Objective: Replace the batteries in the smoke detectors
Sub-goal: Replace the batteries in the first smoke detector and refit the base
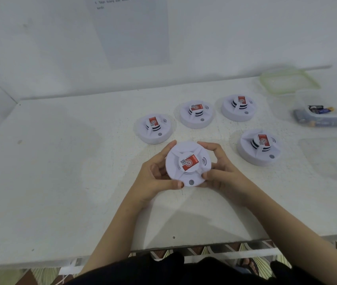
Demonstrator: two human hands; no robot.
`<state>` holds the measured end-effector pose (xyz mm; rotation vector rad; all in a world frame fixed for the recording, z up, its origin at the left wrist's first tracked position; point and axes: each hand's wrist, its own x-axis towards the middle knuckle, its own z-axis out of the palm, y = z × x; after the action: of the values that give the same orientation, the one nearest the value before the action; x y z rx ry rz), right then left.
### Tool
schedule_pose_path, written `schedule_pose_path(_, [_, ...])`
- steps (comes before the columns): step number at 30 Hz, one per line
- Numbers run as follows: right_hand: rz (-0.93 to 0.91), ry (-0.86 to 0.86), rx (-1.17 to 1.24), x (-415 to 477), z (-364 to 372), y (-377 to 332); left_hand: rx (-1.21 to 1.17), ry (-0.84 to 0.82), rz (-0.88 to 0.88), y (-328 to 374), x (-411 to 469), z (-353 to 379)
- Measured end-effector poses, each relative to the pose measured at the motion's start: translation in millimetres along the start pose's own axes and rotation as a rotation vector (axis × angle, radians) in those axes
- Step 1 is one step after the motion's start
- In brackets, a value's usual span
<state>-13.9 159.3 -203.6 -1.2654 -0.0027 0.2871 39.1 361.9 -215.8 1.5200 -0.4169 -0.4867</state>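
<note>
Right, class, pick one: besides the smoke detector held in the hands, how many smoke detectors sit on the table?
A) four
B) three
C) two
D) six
A: the table bears four, namely the left detector, the middle detector, the far right detector and the near right detector, while the left hand and right hand grip the held detector.

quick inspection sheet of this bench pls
surface: white table, speckled and scuffed
job's things: held smoke detector face up; four other detectors resting on the table; batteries in clear container at right
clutter: green-rimmed lid behind the container
hands: left hand and right hand both grip the held detector's rim
cables: possibly a thin white cord below the near edge
surroundings: white wall, printed sheet, patterned floor
</note>
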Motion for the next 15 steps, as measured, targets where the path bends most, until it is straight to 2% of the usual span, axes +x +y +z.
schedule_pose_path(15, [-0.013, -0.001, 0.007, 1.1, 0.0, 1.2, 0.009, -0.014, 0.016, -1.9, 1.6, -0.6])
